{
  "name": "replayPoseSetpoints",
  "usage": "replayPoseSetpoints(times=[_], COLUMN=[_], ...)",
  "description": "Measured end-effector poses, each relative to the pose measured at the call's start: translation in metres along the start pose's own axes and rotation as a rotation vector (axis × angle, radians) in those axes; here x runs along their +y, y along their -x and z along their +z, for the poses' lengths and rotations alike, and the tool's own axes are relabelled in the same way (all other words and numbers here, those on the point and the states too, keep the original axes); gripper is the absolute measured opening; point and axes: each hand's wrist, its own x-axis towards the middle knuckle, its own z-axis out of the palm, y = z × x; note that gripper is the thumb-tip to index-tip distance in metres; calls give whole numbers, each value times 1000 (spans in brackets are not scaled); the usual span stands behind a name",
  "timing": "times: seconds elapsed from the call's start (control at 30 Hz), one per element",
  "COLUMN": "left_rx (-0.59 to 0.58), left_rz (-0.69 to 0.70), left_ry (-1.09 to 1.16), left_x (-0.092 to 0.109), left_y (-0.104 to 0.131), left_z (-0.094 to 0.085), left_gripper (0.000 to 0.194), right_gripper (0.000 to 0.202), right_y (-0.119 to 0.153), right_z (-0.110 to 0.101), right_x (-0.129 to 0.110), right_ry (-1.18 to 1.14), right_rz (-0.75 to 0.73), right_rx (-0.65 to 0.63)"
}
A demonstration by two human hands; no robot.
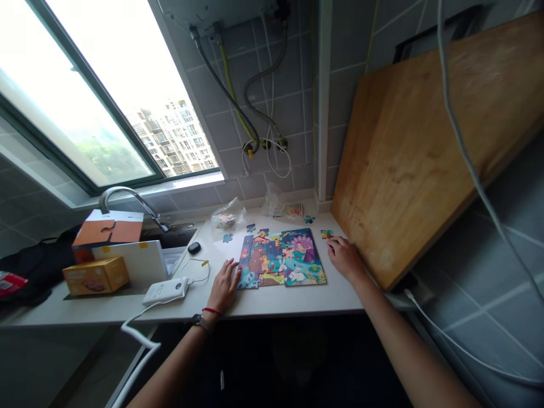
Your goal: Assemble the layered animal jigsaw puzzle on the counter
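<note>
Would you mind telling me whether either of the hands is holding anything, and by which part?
Nothing is held: the left hand lies flat at the puzzle's left edge, the right hand beside its right edge.

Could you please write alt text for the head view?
Two hands rest on a white counter beside a colourful jigsaw puzzle: left hand at its left edge, right hand near a loose piece. A wooden board leans right.

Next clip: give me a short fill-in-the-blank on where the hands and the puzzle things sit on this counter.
1. The left hand lies flat at the ______ edge of the jigsaw puzzle.
2. The right hand rests between the puzzle and the leaning wooden ______.
3. A loose puzzle piece lies just beyond the ______ hand's fingertips.
4. The orange box stands beside the ______.

Missing words: left; board; right; faucet
</note>
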Motion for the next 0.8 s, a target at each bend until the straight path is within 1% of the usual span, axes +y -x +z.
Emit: replayPoseSetpoints(times=[0.13,0.23,0.4,0.53,0.63,0.7,0.8], left_rx=[-19,-48,-183,-167,-162,-159,-167], left_rz=[39,77,196,191,195,188,196], left_ry=[-27,-31,-32,-70,-73,-79,-99], left_x=[7,11,16,18,21,22,22], left_y=[1,1,2,2,1,1,1], left_z=[-3,-7,-12,-12,-11,-11,-10], left_gripper=[46,50,68,66,62,62,61], right_gripper=[34,36,39,40,38,36,33], right_y=[1,1,0,0,-1,-6,-30], right_z=[-5,-8,-9,-10,-13,-16,-20], right_x=[-1,-3,-8,-13,-18,-20,-19], right_ry=[13,25,63,100,125,142,174], right_rz=[-21,-19,-5,-10,-42,-63,-30], right_rx=[-29,-32,-20,-37,-90,-143,-239])
